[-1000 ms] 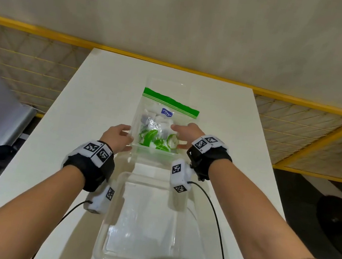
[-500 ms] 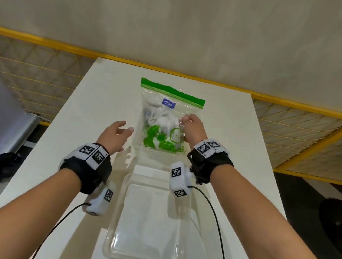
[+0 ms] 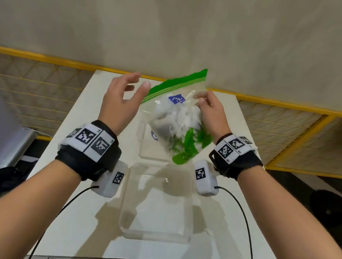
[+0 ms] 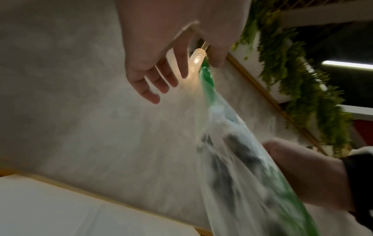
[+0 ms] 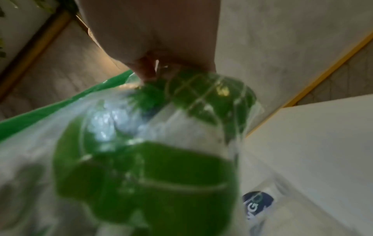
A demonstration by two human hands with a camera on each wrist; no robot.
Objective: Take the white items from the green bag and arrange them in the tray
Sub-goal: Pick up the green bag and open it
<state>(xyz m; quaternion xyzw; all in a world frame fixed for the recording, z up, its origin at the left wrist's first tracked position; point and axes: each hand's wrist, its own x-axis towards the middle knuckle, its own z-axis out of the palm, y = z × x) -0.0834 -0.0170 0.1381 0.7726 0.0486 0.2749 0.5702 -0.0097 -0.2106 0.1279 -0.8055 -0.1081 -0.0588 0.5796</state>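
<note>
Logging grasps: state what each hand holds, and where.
Right hand grips the bag by its right edge, below the green seal. Left hand holds nothing.

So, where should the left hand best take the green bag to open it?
Probably at the green zip strip, coming from the left. The right hand holds the bag by its right edge, tilted, so the strip's lower end faces the open left hand.

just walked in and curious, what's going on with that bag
A person is holding a clear zip bag with a green seal strip up above the table. The right hand grips the bag's side, while the left hand is open, reaching toward the seal. White and green items are inside the bag. The clear tray below holds nothing yet, so no white items have been moved.
</note>
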